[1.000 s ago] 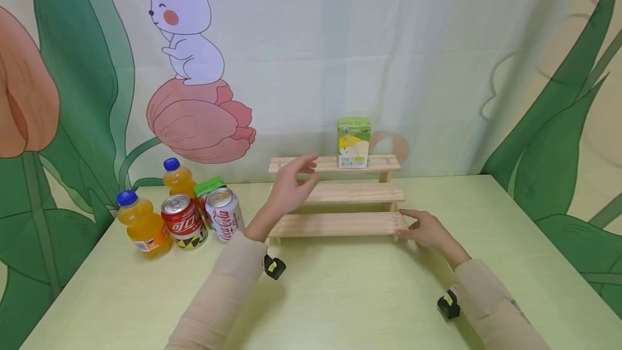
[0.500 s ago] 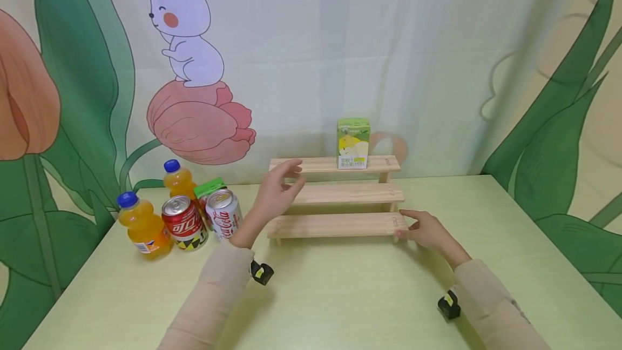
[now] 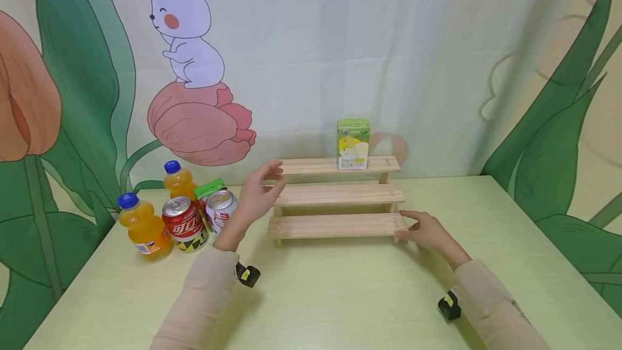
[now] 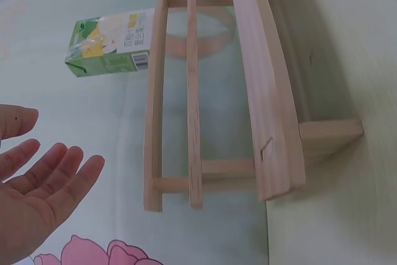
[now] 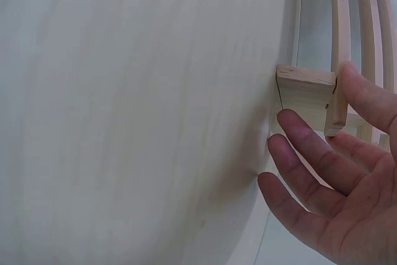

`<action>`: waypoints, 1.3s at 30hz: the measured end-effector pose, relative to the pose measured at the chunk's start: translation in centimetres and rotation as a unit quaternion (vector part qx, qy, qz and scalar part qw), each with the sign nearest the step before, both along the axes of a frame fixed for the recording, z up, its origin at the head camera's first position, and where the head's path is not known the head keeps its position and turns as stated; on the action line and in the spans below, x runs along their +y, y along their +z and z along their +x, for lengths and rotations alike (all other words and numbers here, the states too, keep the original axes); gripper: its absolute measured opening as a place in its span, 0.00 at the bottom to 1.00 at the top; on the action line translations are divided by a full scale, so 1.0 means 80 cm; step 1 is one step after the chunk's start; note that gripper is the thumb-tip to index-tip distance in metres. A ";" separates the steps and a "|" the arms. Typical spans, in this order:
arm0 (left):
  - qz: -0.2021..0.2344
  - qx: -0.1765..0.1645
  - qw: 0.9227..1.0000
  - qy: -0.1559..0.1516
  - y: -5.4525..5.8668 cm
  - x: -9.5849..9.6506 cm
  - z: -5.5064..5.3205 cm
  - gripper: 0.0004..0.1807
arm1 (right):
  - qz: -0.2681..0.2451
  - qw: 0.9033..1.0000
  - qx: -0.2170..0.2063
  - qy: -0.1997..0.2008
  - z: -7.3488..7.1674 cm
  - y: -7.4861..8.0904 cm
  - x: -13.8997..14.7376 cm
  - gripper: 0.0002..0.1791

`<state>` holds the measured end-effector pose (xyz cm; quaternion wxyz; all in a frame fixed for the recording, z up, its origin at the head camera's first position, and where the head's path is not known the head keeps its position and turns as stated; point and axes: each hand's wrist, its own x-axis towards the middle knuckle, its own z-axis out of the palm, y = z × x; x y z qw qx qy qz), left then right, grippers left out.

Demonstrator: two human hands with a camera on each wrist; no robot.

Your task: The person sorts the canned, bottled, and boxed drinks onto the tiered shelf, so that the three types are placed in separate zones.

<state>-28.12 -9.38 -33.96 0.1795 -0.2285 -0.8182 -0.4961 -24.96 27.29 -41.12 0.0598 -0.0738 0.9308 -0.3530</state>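
Note:
A three-tier wooden display stand (image 3: 335, 224) stands on the table, and on its top tier a green juice carton (image 3: 353, 145) sits upright, right of centre. My left hand (image 3: 257, 193) is in the air by the stand's left end, holding nothing; the left wrist view shows its fingers spread loosely, apart from the wood. With thumb and index finger, my right hand (image 3: 424, 229) holds the right end of the lowest shelf. In the right wrist view, the thumb lies against the shelf board (image 5: 340, 41) and the other fingers extend below its end.
Left of the stand cluster a red cola can (image 3: 184, 224), a white-and-silver Coca-Cola can (image 3: 221, 210), a green-topped carton (image 3: 210, 187) and two blue-capped orange drink bottles (image 3: 144, 230). A printed curtain (image 3: 301, 69) hangs behind the table (image 3: 340, 296).
My left hand has moved left, from in front of the upper tiers to the stand's left end, now overlapping the silver can. The right hand and the carton on the stand stay put.

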 end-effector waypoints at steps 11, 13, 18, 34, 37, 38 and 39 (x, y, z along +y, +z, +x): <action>-0.005 -0.016 1.000 0.025 -0.001 -0.026 0.002 0.22 | -0.004 1.000 0.001 -0.002 -0.001 -0.001 0.000 0.36; -0.009 -0.015 0.999 0.034 -0.001 -0.032 0.002 0.22 | -0.003 1.000 0.001 -0.002 0.000 0.000 0.000 0.36; -0.012 -0.005 0.999 0.043 -0.002 -0.044 0.002 0.22 | 0.001 1.000 0.000 -0.005 0.000 0.002 -0.001 0.36; -0.030 -0.038 0.997 0.065 -0.008 -0.080 0.012 0.22 | -0.002 1.000 0.000 -0.005 0.002 -0.001 -0.001 0.35; -0.033 -0.051 0.996 0.070 -0.004 -0.085 0.015 0.22 | -0.003 1.000 0.002 -0.004 0.001 -0.001 -0.001 0.35; -0.031 -0.057 0.995 0.071 -0.003 -0.087 0.016 0.22 | -0.003 1.000 0.003 -0.004 0.001 -0.001 -0.001 0.35; -0.029 -0.061 0.995 0.071 -0.001 -0.089 0.017 0.22 | -0.003 1.000 0.004 -0.004 0.001 -0.001 0.000 0.35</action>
